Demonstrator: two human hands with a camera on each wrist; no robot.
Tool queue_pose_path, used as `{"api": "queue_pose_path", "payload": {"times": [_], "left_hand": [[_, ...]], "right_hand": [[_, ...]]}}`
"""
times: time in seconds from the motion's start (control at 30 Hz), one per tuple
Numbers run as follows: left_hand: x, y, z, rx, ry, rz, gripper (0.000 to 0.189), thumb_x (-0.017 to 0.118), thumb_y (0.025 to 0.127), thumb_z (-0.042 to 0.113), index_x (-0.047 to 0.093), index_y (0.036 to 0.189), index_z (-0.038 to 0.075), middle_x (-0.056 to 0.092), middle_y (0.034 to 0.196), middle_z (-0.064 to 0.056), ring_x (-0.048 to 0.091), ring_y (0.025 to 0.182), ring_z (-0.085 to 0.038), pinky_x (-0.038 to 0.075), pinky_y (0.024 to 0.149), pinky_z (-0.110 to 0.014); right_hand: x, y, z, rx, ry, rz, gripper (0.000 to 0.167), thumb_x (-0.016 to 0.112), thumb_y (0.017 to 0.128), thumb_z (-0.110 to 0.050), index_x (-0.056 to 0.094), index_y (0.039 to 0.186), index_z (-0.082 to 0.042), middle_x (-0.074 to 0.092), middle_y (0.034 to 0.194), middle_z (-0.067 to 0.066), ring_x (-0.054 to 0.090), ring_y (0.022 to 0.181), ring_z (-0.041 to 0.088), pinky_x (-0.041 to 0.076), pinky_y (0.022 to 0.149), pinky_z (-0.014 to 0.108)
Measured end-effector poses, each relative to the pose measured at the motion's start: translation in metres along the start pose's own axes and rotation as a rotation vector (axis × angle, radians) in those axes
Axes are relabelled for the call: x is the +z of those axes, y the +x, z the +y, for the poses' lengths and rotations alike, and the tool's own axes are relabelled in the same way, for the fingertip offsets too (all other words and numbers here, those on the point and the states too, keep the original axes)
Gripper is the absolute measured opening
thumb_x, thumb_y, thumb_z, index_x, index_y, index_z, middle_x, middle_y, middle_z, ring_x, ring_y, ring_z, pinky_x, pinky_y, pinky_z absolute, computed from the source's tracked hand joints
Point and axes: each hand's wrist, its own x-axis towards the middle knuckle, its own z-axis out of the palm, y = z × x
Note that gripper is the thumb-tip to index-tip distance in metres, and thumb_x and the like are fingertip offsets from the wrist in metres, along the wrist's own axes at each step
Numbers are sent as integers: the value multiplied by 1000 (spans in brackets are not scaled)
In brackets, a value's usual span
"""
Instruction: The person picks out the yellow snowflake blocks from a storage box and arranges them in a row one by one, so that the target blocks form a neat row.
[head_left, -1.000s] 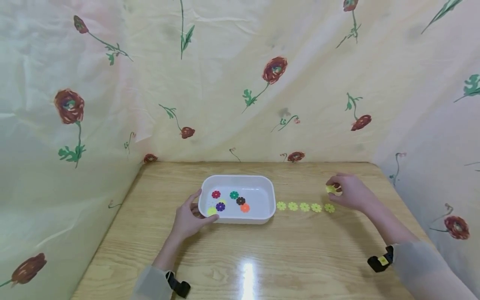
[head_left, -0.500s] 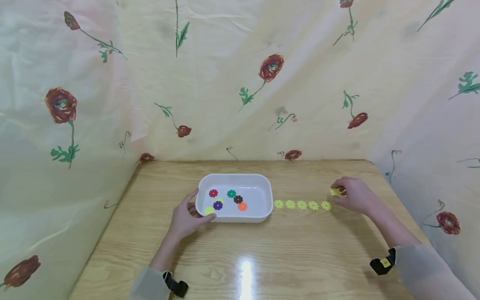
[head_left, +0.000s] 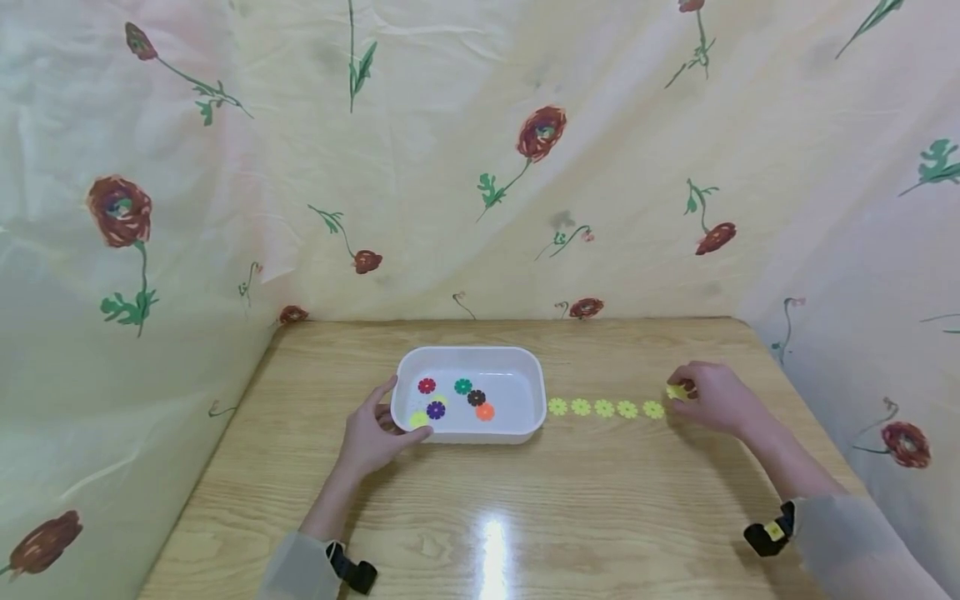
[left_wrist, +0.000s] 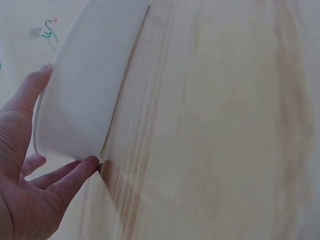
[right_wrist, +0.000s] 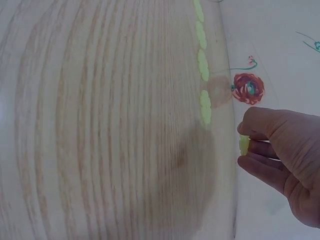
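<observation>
A: Begin with the left hand (head_left: 369, 443). Loose, clenched or grasping?

B: Grasps the white tray (head_left: 521, 396) at its near left corner. Rests the thumb along the near side by the rim; wraps the fingers round the left end. Sets fingertips low on the wall, near the base, per the left wrist view. Reaches in from the lower left, with a black wrist device (head_left: 352, 569) at the cuff of a pale sleeve.

A: And the right hand (head_left: 708, 397)?

B: Pinches a single yellow disc (head_left: 676, 391) between thumb and curled fingers. Holds it raised off the wooden table (head_left: 585, 500), just past the outer end of the row of yellow discs (head_left: 604, 408). Slants in from the lower right, with the back of the hand upward. Presents the held piece nearly edge-on in the right wrist view.

A: Extent of that row?

B: Counts five, laid flat in a line from just beside the tray's right end.

A: Tray contents?

B: Includes a red disc (head_left: 427, 386), green disc (head_left: 462, 387), purple disc (head_left: 436, 410), dark disc (head_left: 477, 398) and orange disc (head_left: 485, 412). Shows yellow there too, partly covered by the purple piece and again near the left thumb.
</observation>
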Motion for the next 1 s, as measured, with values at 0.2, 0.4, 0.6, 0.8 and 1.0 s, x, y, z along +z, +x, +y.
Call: {"api": "queue_pose_path", "payload": {"times": [0.2, 0.4, 0.6, 0.8, 1.0], "left_hand": [[-1, -1, 1, -2, -3, 3, 108, 100, 74, 39, 43, 163, 18, 71, 136, -18, 72, 121, -33, 65, 96, -41], [-1, -2, 1, 0, -10, -3, 108, 100, 74, 38, 42, 163, 18, 71, 136, -19, 72, 122, -34, 65, 96, -41], [-1, -2, 3, -6, -5, 1, 107, 99, 75, 40, 42, 163, 19, 70, 137, -17, 72, 122, -33, 65, 97, -42], [-1, -2, 4, -15, -20, -5, 107, 99, 75, 38, 42, 163, 19, 72, 135, -17, 72, 122, -33, 65, 96, -41], [-1, -2, 4, -16, -17, -4, 107, 98, 76, 38, 41, 164, 18, 72, 135, -17, 73, 121, -34, 65, 96, -42]], "right_hand": [[4, -3, 0, -6, 7, -3, 26, 87, 82, -12, 76, 99, 3, 75, 90, 12, 71, 80, 25, 63, 71, 43], [8, -7, 3, -7, -8, -14, 24, 87, 81, -12, 77, 98, 1, 73, 87, 9, 68, 78, 21, 60, 69, 37], [11, -7, 3, -4, -6, -20, 23, 86, 80, -11, 77, 98, 0, 73, 87, 9, 68, 79, 20, 59, 69, 37], [14, -10, 2, 1, -24, -37, 23, 85, 79, -9, 76, 97, 1, 70, 83, 6, 63, 76, 17, 55, 66, 35], [17, -12, 2, 10, -30, -47, 22, 85, 79, -9, 76, 96, 0, 68, 81, 5, 60, 74, 17, 53, 64, 33]]}}
